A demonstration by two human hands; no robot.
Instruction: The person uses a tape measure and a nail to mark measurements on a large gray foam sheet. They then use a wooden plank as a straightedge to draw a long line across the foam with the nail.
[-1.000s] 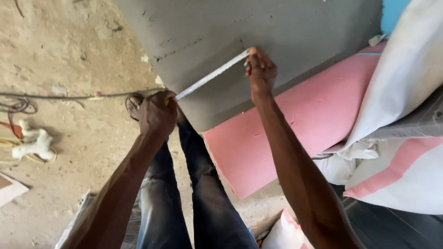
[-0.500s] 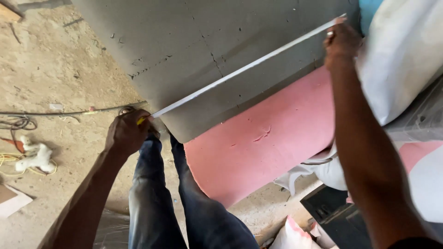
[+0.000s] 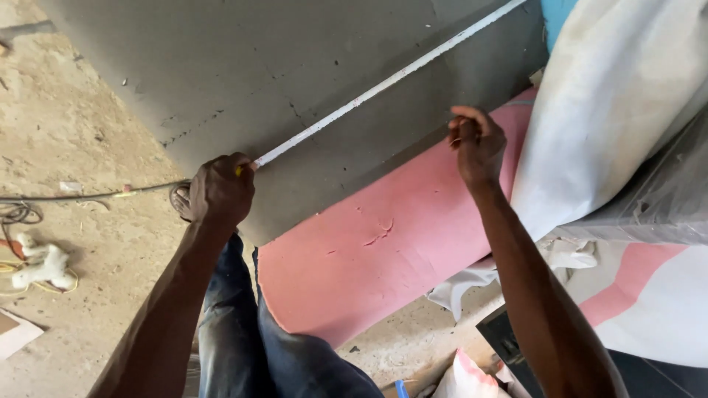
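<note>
The left hand [image 3: 219, 189] gripped the near end of a white measuring tape [image 3: 383, 85], which ran from its closed fingers diagonally across the grey sheet [image 3: 243, 66]. The right hand [image 3: 478, 144], fingers curled narrow, hovered over the pink sheet [image 3: 376, 236], apart from the tape; its contents could not be told.

Matt grey board [image 3: 221, 81], glossy white tape blade [image 3: 383, 85], matt pink foam sheet [image 3: 383, 243], rough dusty concrete floor [image 3: 66, 133]
</note>
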